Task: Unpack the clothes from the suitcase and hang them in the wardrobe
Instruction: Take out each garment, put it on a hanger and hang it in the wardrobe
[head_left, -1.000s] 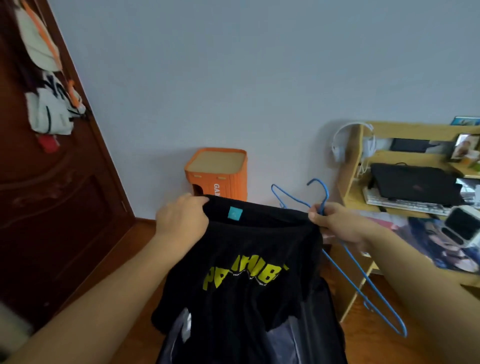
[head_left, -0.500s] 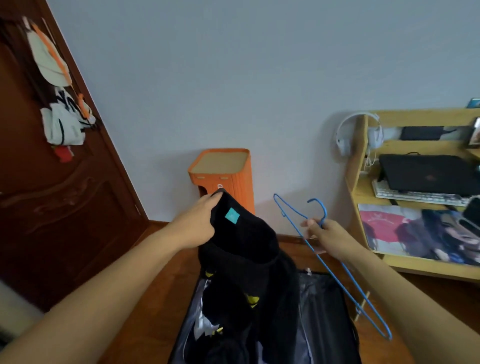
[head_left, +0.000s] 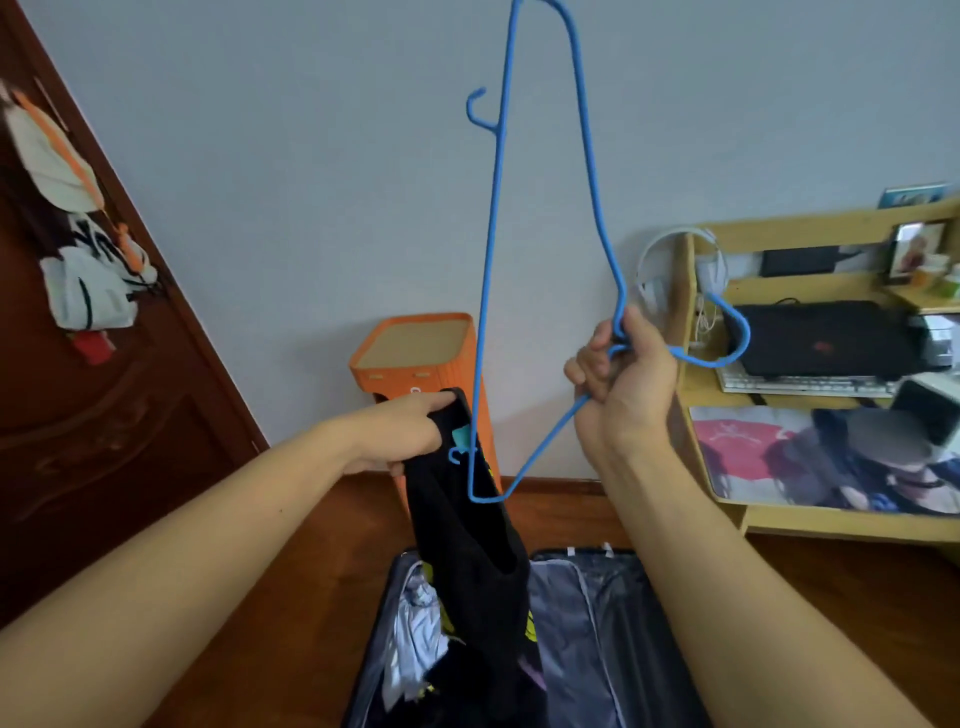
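Note:
My left hand (head_left: 402, 434) grips the collar of a black T-shirt (head_left: 467, 551) with a teal neck label and yellow print; the shirt hangs down over the open dark suitcase (head_left: 582, 623) on the floor. My right hand (head_left: 621, 379) grips the neck of a blue wire hanger (head_left: 491, 270), which stands on end. Its hook points right and one shoulder runs past the top of the frame. The hanger's lower end sits at the shirt's collar opening, just below my left hand. More clothes lie in the suitcase's left half.
An orange stool (head_left: 421, 358) stands against the wall behind the shirt. A dark wooden door (head_left: 93, 415) with items hung on it is at the left. A wooden desk (head_left: 810, 519) with shelves, white headphones (head_left: 675, 265), a keyboard and a laptop stands at the right.
My right hand has swung the hanger from lying low at the right up onto its end. Its lower end is now at the collar. My left hand keeps its hold on the collar.

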